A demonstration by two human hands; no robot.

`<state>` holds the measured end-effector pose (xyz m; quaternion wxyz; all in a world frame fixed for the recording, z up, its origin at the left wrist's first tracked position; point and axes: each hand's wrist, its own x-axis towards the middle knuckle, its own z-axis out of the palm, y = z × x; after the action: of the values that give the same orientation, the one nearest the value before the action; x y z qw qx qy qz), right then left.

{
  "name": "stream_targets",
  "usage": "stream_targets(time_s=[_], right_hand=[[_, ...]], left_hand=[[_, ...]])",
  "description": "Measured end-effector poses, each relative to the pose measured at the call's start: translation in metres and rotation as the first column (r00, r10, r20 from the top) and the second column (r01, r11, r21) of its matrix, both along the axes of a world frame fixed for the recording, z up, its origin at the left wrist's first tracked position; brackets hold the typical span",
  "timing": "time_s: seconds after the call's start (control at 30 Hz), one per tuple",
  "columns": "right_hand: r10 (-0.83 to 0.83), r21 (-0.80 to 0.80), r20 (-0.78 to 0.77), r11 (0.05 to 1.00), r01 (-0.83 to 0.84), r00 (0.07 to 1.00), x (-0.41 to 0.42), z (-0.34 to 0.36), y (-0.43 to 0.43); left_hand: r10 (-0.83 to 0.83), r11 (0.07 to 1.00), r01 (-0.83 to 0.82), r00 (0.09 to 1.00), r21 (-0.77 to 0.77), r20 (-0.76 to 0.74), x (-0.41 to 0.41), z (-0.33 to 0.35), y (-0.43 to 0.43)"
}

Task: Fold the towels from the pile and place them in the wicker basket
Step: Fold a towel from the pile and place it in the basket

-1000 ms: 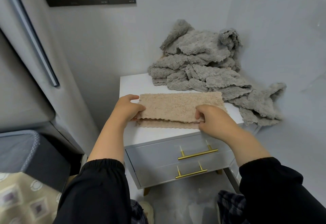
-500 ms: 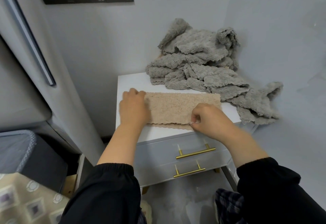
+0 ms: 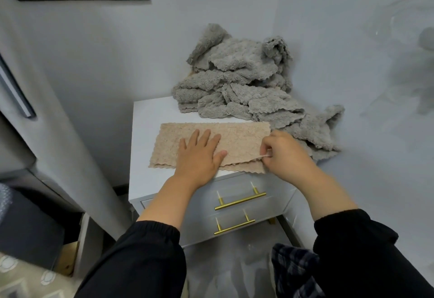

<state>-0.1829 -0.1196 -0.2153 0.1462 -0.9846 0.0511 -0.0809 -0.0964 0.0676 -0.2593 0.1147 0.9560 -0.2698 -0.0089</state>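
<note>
A beige towel (image 3: 244, 138), folded in half, lies at the front edge of a white nightstand (image 3: 150, 114). The left hand (image 3: 197, 154) presses flat on it; the right hand (image 3: 286, 154) pinches the upper layer's near right corner. The layers sit uneven, so the fold may skew. The grey towel pile (image 3: 234, 86) overhangs the right edge and could slide off. No wicker basket shows; both drawers (image 3: 204, 203) are closed.

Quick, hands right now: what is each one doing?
Left hand: open, pressing flat on the beige towel.
Right hand: pinching the beige towel's near edge.
</note>
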Motion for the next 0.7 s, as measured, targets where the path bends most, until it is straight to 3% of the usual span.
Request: stream_targets(time_s=[0.17,0.4,0.5,0.57,0.63,0.7], right_hand=[[0.029,0.036,0.055,0.999,-0.031,0.998,-0.009,0.013,0.0],[0.08,0.036,-0.112,0.996,-0.076,0.991,-0.011,-0.002,0.0],[-0.053,0.152,-0.116,0.986,0.071,0.992,-0.014,0.0,-0.005],[-0.201,0.111,-0.152,0.97,0.218,0.968,-0.014,0.001,-0.014],[-0.306,0.073,-0.262,0.939,0.335,0.915,-0.014,0.001,-0.022],[-0.289,0.223,-0.442,0.882,0.416,0.849,-0.014,-0.001,-0.023]], left_hand=[[0.039,0.991,-0.043,0.999,-0.127,-0.028,0.003,0.003,-0.002],[0.075,0.991,-0.063,0.992,-0.119,0.101,-0.004,0.013,-0.015],[-0.01,0.999,0.012,0.997,-0.034,0.078,-0.007,0.01,-0.022],[-0.058,0.997,0.055,0.997,0.056,0.042,-0.007,0.006,-0.023],[-0.072,0.992,0.07,0.997,0.104,0.019,-0.005,0.003,-0.022],[-0.071,0.99,0.07,0.997,0.122,0.006,-0.003,0.004,-0.02]])
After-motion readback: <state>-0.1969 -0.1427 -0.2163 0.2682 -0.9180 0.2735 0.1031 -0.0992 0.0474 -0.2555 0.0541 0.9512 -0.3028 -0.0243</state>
